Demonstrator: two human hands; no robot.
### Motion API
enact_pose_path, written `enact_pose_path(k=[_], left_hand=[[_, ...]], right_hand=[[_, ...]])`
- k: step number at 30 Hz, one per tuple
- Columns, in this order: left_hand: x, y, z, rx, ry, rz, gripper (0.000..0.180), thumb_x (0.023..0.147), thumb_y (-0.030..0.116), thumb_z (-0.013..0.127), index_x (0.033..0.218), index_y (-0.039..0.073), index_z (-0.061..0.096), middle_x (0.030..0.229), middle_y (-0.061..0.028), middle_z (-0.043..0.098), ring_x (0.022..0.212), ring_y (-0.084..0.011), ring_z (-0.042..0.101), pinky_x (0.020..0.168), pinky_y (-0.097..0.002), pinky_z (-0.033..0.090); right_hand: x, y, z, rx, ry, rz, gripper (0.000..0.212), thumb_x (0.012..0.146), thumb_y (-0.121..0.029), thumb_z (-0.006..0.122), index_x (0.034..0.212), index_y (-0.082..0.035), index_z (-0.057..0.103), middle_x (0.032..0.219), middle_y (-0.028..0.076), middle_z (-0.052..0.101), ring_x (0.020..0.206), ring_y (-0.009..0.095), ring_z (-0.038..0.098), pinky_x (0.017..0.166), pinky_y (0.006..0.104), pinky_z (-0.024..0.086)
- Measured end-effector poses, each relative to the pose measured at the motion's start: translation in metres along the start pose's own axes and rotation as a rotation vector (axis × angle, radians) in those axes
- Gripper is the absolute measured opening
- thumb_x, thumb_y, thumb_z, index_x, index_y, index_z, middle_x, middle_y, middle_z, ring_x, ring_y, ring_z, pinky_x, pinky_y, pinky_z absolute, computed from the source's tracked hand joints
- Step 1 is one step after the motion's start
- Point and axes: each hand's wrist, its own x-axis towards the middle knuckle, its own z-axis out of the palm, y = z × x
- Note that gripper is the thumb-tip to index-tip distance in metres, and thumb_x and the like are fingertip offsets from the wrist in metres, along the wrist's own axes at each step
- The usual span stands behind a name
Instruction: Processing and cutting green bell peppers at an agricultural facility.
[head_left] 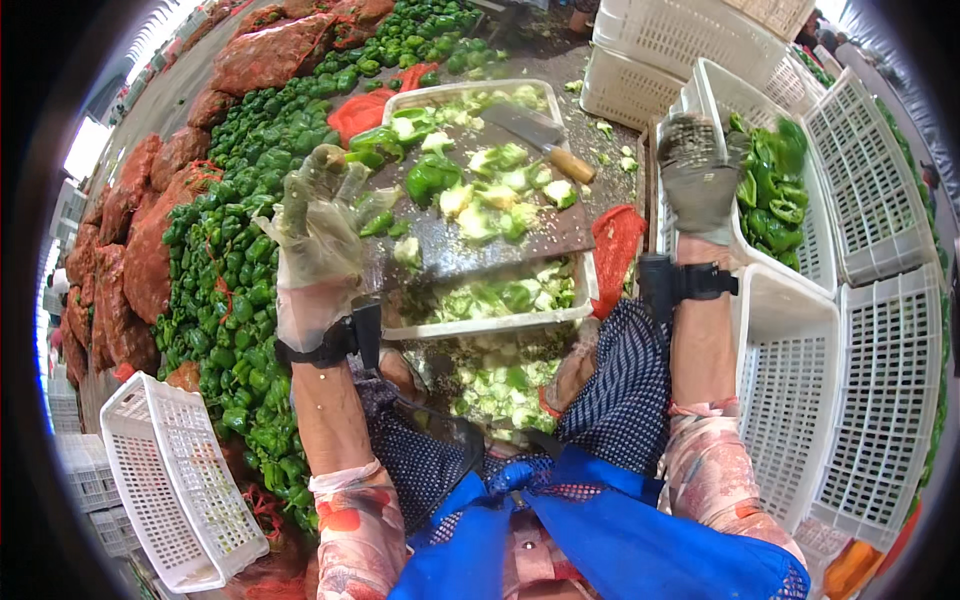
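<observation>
My left hand, in a thin translucent glove, is raised at the left of a dark cutting board. Its fingers are apart and hold nothing. My right hand wears a dirty grey glove and hovers at the near side of a white crate of green pepper pieces; its fingers look stretched out, with nothing visible in them. A blurred green pepper shows just beyond it in the crate. On the board lie pale pepper cores, a whole green pepper and a cleaver with a wooden handle.
The board rests across a white tub of pepper scraps between my legs. A long heap of green peppers runs along the left, beside red mesh sacks. White crates stand at the right; another crate tilts at lower left.
</observation>
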Motion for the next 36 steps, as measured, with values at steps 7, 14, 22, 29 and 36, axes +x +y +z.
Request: enact_pose_path(k=[7,14,22,29,36], left_hand=[[-0.005,-0.055,0.065,0.873,-0.017,0.373,0.045,0.099,0.035,0.049,0.127,0.001,0.049,0.099,-0.0084,0.057,0.106,-0.0214,0.054,0.096,-0.0378,0.043],[0.009,-0.047,0.071,1.066,0.092,0.458,0.061,0.081,0.047,0.07,0.123,0.008,0.051,0.116,-0.0079,0.052,0.109,-0.0281,0.051,0.08,-0.0473,0.052],[0.024,-0.029,0.048,1.091,0.008,0.369,0.056,0.089,0.041,0.062,0.129,0.005,0.048,0.123,-0.01,0.053,0.112,-0.0299,0.053,0.084,-0.0491,0.053],[0.025,-0.038,0.049,1.074,0.008,0.374,0.047,0.089,0.038,0.064,0.123,0.008,0.053,0.119,-0.0087,0.057,0.109,-0.0262,0.054,0.082,-0.049,0.053],[0.041,-0.084,0.042,0.894,0.069,0.075,0.075,0.071,0.053,0.078,0.126,0.008,0.052,0.119,-0.0105,0.056,0.108,-0.025,0.056,0.093,-0.048,0.05]], right_hand=[[0.023,0.144,0.05,-1.374,-0.277,0.512,0.043,0.091,-0.033,0.063,0.123,-0.004,0.056,0.11,0.011,0.065,0.092,0.018,0.064,0.076,0.0296,0.053],[0.047,0.258,0.016,-2.338,-0.867,0.779,0.053,0.081,-0.02,0.059,0.132,-0.014,0.047,0.119,0.02,0.058,0.102,0.033,0.063,0.089,0.0434,0.051],[0.053,0.283,-0.007,-2.461,-0.843,0.632,0.058,0.078,-0.023,0.064,0.133,-0.012,0.048,0.127,0.019,0.052,0.111,0.032,0.059,0.09,0.0428,0.051],[0.077,0.217,-0.029,-0.929,0.076,0.804,0.042,0.082,-0.013,0.069,0.121,-0.007,0.057,0.109,0.009,0.062,0.092,0.02,0.061,0.077,0.0333,0.055],[0.019,0.166,0.031,-0.165,-0.128,1.11,0.039,0.09,-0.026,0.06,0.124,-0.008,0.055,0.11,0.007,0.064,0.097,0.023,0.066,0.079,0.0391,0.058]])
